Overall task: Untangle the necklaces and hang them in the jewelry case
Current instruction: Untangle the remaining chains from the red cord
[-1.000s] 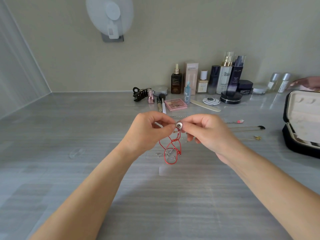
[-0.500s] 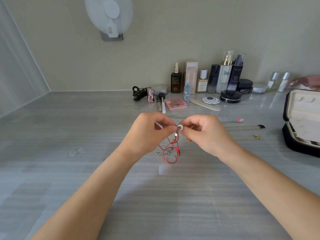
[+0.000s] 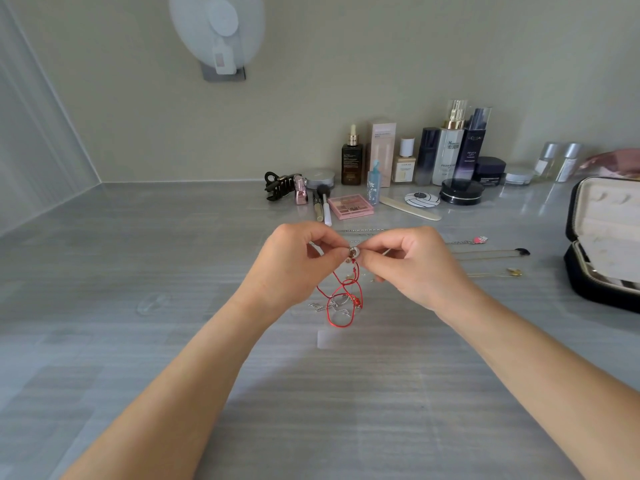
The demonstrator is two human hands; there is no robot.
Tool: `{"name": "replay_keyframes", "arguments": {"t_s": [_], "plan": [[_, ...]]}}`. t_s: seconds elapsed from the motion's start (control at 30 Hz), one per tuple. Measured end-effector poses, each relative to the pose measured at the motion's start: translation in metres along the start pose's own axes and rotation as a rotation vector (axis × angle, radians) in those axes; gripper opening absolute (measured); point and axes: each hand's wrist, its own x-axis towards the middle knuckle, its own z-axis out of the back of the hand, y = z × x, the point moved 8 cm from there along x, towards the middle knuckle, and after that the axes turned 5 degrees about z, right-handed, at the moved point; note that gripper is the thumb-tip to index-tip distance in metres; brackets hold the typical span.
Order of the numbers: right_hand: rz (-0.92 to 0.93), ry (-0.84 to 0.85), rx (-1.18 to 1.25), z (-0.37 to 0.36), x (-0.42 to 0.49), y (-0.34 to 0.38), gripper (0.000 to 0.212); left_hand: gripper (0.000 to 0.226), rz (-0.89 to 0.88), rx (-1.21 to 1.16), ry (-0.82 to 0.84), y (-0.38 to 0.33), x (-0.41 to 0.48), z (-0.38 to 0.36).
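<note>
My left hand and my right hand meet above the grey table, both pinching a small round silver pendant at the top of a tangle. A red cord necklace hangs from the pinch in loops, its lower end resting on the table, twisted with a thin silver chain. The open black jewelry case with a cream lining stands at the right edge. Other necklaces lie stretched out behind my right hand: one with a pink charm, one with a black pendant, one with a gold pendant.
Cosmetic bottles, a black jar, a pink eyeshadow palette, a nail file, brushes and a black hair claw line the back of the table. A white round fan hangs on the wall.
Both hands stayed pinched on the pendant and shifted slightly; the fingers worked the knot and the red loops swung a little below.
</note>
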Motion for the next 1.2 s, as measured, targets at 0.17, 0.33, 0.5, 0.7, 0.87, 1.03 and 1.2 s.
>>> {"name": "replay_keyframes", "arguments": {"t_s": [0.17, 0.33, 0.5, 0.7, 0.87, 1.03, 1.2], "plan": [[-0.007, -0.026, 0.042, 0.004, 0.001, 0.001, 0.021, 0.024, 0.026, 0.008, 0.007, 0.001, 0.0, -0.001], [-0.048, -0.005, 0.158, 0.005, 0.0, 0.003, 0.018, 0.022, 0.038, -0.027, 0.012, 0.001, 0.0, -0.001], [-0.112, 0.06, 0.202, 0.002, 0.0, -0.002, 0.017, 0.022, 0.021, -0.018, 0.031, 0.001, 0.0, -0.001], [-0.079, 0.073, 0.054, 0.004, 0.001, -0.001, 0.017, 0.025, 0.024, -0.002, 0.021, 0.003, 0.0, -0.002], [0.087, 0.016, -0.113, 0.007, 0.001, 0.01, 0.017, 0.023, 0.036, -0.024, -0.025, 0.006, 0.002, 0.003], [0.189, -0.028, -0.176, 0.006, -0.001, 0.018, 0.023, 0.022, 0.098, -0.155, -0.041, 0.008, 0.002, 0.003], [0.284, -0.118, -0.249, 0.009, -0.004, 0.023, 0.009, 0.021, 0.158, -0.233, -0.069, 0.011, 0.001, 0.0]]}}
